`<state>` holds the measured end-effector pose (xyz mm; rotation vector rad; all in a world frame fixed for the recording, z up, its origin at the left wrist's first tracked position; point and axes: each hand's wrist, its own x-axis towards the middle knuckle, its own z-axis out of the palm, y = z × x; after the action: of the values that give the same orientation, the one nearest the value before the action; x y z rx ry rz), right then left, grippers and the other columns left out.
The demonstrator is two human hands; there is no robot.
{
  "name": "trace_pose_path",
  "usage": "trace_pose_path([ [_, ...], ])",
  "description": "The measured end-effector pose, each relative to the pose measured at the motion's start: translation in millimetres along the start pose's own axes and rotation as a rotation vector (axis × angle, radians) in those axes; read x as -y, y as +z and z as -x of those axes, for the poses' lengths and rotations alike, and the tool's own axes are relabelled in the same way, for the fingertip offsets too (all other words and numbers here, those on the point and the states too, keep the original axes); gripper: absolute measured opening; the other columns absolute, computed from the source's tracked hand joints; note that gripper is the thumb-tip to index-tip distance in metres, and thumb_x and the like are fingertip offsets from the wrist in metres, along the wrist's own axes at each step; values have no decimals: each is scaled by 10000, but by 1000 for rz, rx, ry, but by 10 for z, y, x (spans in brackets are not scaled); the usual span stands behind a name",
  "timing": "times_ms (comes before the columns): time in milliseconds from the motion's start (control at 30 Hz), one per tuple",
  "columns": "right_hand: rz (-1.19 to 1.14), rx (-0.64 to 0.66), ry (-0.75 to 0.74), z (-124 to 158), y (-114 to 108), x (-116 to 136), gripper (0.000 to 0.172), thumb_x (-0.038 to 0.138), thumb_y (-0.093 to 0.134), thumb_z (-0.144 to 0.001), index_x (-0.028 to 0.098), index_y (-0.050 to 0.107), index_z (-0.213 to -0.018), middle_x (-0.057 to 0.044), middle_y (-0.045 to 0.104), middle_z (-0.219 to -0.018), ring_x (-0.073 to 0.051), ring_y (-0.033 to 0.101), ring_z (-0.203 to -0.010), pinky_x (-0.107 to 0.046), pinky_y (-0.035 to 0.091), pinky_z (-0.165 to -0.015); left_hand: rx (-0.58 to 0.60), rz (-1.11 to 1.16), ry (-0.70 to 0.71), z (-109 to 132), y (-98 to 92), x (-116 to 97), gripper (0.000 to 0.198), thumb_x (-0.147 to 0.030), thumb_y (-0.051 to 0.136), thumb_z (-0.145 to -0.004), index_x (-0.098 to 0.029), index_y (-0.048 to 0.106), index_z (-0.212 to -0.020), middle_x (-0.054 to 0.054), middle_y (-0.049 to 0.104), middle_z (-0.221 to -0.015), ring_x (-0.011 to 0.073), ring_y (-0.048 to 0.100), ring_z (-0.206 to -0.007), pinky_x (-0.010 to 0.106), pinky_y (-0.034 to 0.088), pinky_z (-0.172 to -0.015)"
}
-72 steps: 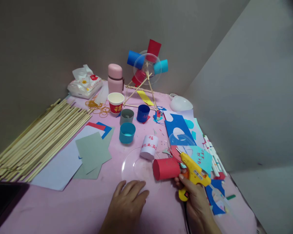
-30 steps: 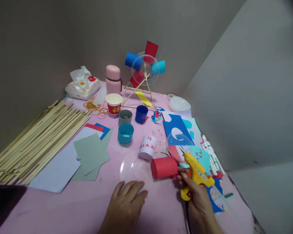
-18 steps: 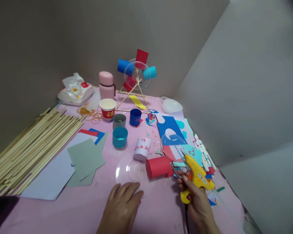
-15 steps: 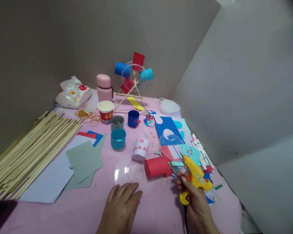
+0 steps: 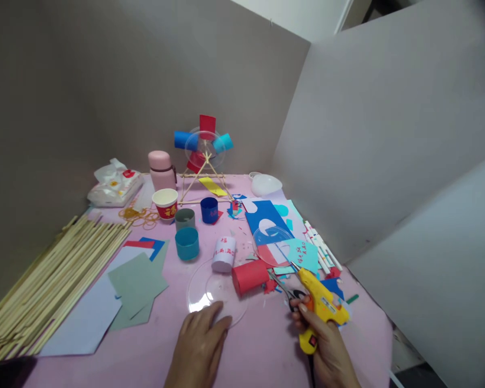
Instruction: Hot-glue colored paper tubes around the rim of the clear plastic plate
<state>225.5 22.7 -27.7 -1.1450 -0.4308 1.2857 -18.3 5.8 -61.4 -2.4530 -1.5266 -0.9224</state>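
My right hand (image 5: 325, 339) is wrapped round the handle of a yellow hot glue gun (image 5: 323, 302), its metal nozzle pointing up and to the left. A pair of scissors (image 5: 285, 288) lies beside that hand, partly hidden by it. My left hand (image 5: 200, 339) rests with fingers bent but apart on the near edge of a clear plastic disc (image 5: 198, 283). On and beside the disc's far side are a white paper cylinder (image 5: 224, 256) with red writing and a red paper cylinder (image 5: 250, 276) lying on its side. A second clear disc (image 5: 262, 237) lies over paper sheets.
A stick-framed wheel (image 5: 206, 148) with coloured paper tubes stands at the back, near a pink flask (image 5: 160, 172) and a paper cup (image 5: 165, 203). Several paper rings, one teal (image 5: 187, 245), stand mid-table. Wooden sticks (image 5: 52, 285) and paper sheets (image 5: 139, 280) lie left, markers (image 5: 323, 248) right.
The view has tilted up, showing more wall, and the table things sit a little left in the picture. My left fingers have drawn closer together on the disc; the glue gun stays in my right hand.
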Motion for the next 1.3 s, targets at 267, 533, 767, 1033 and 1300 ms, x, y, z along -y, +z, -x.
trace_pose_path([
  [267, -35, 2, 20, 53, -35, -41, 399, 263, 898, -519, 179, 635, -807, -11, 757, -745, -97, 629, -538, -149, 501, -469, 32, 8, 2, 6, 22, -27, 207, -166, 492, -893, -232, 615, -1045, 86, 666, -1046, 232, 624, -928, 398, 527, -757],
  [533, -53, 10, -6, 138, -30, -15, 348, 252, 888, -526, 183, 655, -775, -5, 750, -712, -93, 619, -520, -140, 490, -456, 138, -57, -16, -68, 9, -211, 295, -69, 548, -837, -231, 618, -1074, 70, 668, -1064, 224, 621, -919, 365, 521, -756],
  [767, -8, 69, 41, 145, -109, -14, 380, 276, 898, -519, 177, 652, -791, -2, 750, -734, -102, 633, -531, -160, 501, -473, 232, -123, -102, -206, 29, -412, 245, -59, 610, -804, -234, 638, -973, 26, 674, -967, 208, 614, -846, 342, 515, -731],
  [1033, -13, 121, 35, 143, -171, -52, 376, 274, 886, -559, 187, 630, -819, 5, 747, -745, -99, 639, -548, -160, 499, -492, 255, -175, -139, -310, 81, -466, 230, -56, 598, -814, -219, 653, -967, 30, 680, -944, 213, 614, -839, 333, 516, -722],
  [1300, -2, 104, 28, 129, -162, -55, 367, 279, 883, -554, 174, 637, -806, -13, 744, -741, -114, 634, -550, -179, 495, -482, 195, -173, -112, -304, 51, -472, 239, -46, 582, -805, -215, 645, -961, 42, 679, -993, 207, 623, -852, 327, 529, -730],
])
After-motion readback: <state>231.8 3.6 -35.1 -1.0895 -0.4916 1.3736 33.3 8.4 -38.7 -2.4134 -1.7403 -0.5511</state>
